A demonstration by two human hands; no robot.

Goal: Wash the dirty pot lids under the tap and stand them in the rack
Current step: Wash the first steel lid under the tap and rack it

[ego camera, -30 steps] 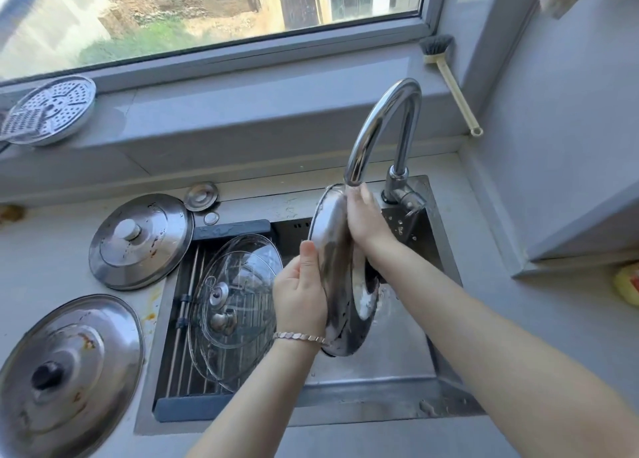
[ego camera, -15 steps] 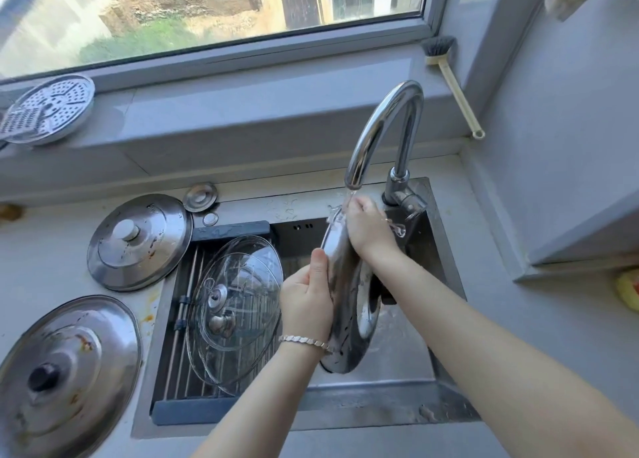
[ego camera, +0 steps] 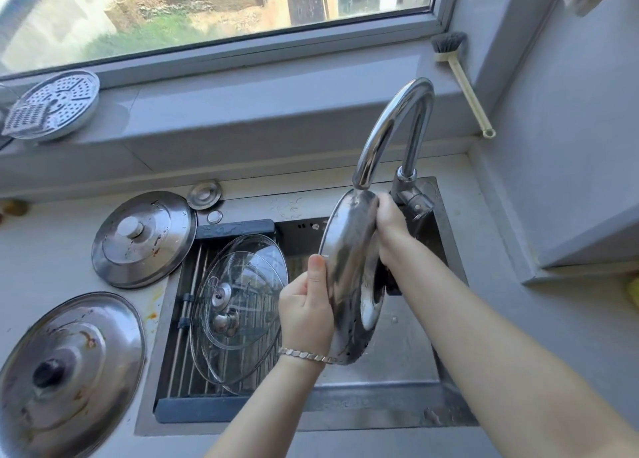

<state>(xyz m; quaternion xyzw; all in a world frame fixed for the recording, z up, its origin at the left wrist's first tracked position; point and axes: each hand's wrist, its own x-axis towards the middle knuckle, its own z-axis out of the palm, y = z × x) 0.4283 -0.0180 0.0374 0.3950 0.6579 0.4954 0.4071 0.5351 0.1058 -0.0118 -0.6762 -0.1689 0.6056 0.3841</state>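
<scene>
Nearest, at lower left of the frame, a large stained lid (ego camera: 69,361) lies on the counter (ego camera: 41,250). At centre, your left hand (ego camera: 306,316) grips the lower rim of the held lid (ego camera: 345,271), which is on edge over the sink (ego camera: 380,402). Your right hand (ego camera: 390,226) grips its upper rim, just under the tap (ego camera: 390,129). To its left, two glass lids (ego camera: 235,319) lean in the rack (ego camera: 193,354). Beyond them lies a smaller stained lid (ego camera: 141,238).
</scene>
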